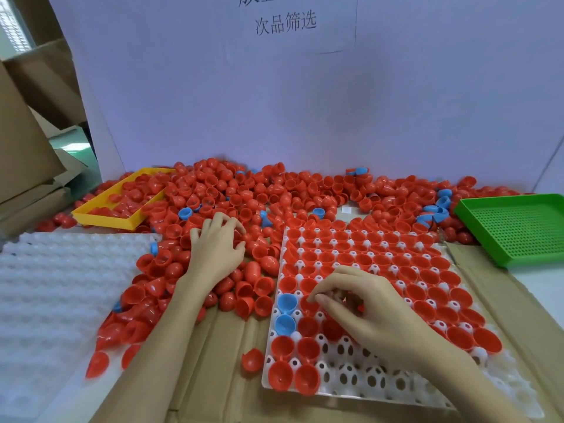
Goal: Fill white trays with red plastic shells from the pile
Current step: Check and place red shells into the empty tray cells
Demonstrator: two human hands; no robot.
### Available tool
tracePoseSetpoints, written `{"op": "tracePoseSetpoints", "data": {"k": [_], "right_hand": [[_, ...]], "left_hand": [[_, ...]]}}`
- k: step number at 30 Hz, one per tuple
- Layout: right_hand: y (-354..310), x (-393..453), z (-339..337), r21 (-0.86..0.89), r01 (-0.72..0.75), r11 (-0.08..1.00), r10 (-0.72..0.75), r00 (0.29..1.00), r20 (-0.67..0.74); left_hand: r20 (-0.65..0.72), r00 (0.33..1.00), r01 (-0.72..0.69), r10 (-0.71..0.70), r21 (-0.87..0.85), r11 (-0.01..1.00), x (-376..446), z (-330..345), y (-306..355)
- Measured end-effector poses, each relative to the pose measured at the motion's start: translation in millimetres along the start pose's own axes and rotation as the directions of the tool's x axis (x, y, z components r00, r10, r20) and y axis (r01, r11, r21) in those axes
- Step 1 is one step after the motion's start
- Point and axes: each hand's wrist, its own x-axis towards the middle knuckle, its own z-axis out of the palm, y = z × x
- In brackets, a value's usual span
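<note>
Flattened brown cardboard covers the work surface, and a pale wall stands right behind it, carrying a paper sign with printed characters. Folded cardboard boxes are stacked at the far left. A wide pile of red shells spreads along the foot of the wall, with a few blue shells mixed in. The left hand rests on the pile with fingers curled down among the shells; whether it has hold of one cannot be told. The right hand hovers over the white tray lying on the cardboard, its fingertips pinched together over a red shell in the near left part of the tray. Most pockets of this tray hold red shells, two at its left edge hold blue ones, and the near rows stand open. A second white tray lies at the left, touching the pile. A yellow tray sits half buried in shells at the back left, and a green perforated tray lies at the right edge.
</note>
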Motion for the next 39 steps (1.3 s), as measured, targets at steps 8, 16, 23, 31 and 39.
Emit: {"op": "tracePoseSetpoints", "data": {"k": [8, 16, 23, 31, 39], "right_hand": [[5, 2, 0, -0.015, 0.0, 1.0, 0.0, 0.999, -0.042], [6, 2, -2, -0.026, -0.006, 1.0, 0.004, 0.997, -0.073], [8, 4, -3, 0.077, -0.021, 0.997, 0.033, 0.988, -0.154], [8, 6, -2, 0.233, 0.001, 0.973, 0.071, 0.951, -0.301], [15, 6, -3, 0.203, -0.04, 0.978, 0.106, 0.941, -0.323]], "left_hand": [[-0.116, 0.993, -0.024, 0.001, -0.197, 0.98, -2, -8, -2], [-0.228, 0.973, -0.088, 0.035, -0.226, 0.97, -4, -22, -1], [-0.296, 0.955, -0.24, 0.016, -0.741, 0.627, -21, -40, 50], [0.016, 0.963, -0.031, 0.27, -0.985, 0.168, -46, -38, 96], [-0.027, 0.999, 0.036, -0.034, 0.085, 0.996, -18, -8, 30]]}}
